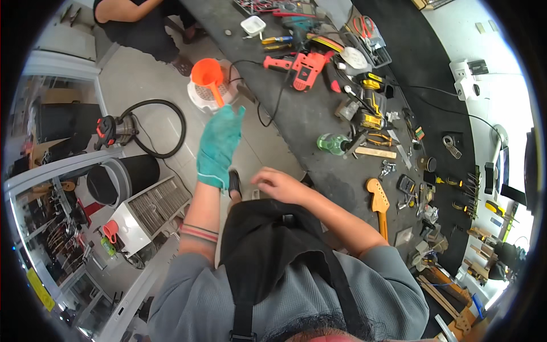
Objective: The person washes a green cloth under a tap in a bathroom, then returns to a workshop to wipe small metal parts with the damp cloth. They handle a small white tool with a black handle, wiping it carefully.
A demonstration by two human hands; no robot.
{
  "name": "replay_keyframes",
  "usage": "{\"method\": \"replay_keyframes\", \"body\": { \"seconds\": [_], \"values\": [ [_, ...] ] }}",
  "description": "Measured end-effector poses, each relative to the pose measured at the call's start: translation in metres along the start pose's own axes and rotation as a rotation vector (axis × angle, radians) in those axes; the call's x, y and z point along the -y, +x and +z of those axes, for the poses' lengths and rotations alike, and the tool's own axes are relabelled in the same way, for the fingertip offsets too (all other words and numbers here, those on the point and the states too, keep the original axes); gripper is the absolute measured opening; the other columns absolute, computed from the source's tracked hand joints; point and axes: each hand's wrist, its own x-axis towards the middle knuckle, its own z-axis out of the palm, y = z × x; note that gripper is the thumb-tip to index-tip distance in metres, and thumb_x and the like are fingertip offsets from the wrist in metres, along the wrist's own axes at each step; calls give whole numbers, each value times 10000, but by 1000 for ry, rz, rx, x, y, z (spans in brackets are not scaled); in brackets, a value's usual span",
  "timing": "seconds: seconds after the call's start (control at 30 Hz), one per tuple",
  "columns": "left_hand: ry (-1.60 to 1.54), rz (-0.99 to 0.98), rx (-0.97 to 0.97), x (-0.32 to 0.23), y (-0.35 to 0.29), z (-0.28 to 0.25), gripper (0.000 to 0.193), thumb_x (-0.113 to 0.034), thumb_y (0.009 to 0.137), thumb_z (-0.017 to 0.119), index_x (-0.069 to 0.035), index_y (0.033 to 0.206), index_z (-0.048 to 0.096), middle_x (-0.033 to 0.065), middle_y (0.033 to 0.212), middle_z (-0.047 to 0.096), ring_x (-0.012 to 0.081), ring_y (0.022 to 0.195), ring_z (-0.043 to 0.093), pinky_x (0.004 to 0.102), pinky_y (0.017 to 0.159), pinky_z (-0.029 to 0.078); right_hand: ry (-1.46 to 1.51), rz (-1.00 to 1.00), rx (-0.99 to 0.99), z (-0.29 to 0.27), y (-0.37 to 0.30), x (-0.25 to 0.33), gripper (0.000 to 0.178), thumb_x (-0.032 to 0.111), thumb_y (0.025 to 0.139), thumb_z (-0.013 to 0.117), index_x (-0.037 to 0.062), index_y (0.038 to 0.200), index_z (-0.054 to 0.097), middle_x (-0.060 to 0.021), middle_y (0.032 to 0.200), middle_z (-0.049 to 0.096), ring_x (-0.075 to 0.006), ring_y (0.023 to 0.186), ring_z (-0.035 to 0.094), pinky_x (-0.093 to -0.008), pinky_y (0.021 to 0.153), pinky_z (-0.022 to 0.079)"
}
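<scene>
My left hand [219,145] wears a loose teal glove and reaches forward over the tiled floor. Its fingertips are closed at the handle end of an orange plastic dipper [206,72]; the glove hides the exact grip. Under the dipper is a round white perforated stool or tub [199,97], and whether the two touch I cannot tell. Bare and empty, my right hand [275,183] hangs in front of my black apron [273,233], its fingers loosely bent and a little apart.
A dark workbench [336,188] runs along the right, bearing a red power tool [305,69], a green bottle [332,143] and a guitar neck [378,199]. On the left stand a vacuum cleaner [115,130] and a black bin [134,176]. Another person [137,31] sits at the far left.
</scene>
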Motion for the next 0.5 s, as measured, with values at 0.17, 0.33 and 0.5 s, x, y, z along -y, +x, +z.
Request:
{"method": "replay_keyframes", "body": {
  "seconds": [0.17,0.33,0.5],
  "values": [
    [-102,14,223,-44,-15,-27,255,-16,923,666,-94,1133,789,92,864,572,248,871,643,378,845,583,69,283,-120,13,-15,-65,206,136,1046,621,37,1199,717,-112,1127,715,-213,976,686,-364,886,562],
    [135,158,227,23,-86,8,371,-1,883,686,-153,1199,807,118,943,636,303,888,639,409,863,583,292,438,-223,88,49,-194,217,159,1034,639,20,1183,714,-102,1100,754,-211,964,710,-381,870,573],
    [-65,-80,202,79,-149,45,385,-24,876,716,-75,1249,798,132,1157,728,311,1124,670,382,963,554,-495,559,-27,178,72,-384,258,178,1019,607,58,1218,718,-207,1203,737,-403,1092,706,-499,982,558]
  ]
}}
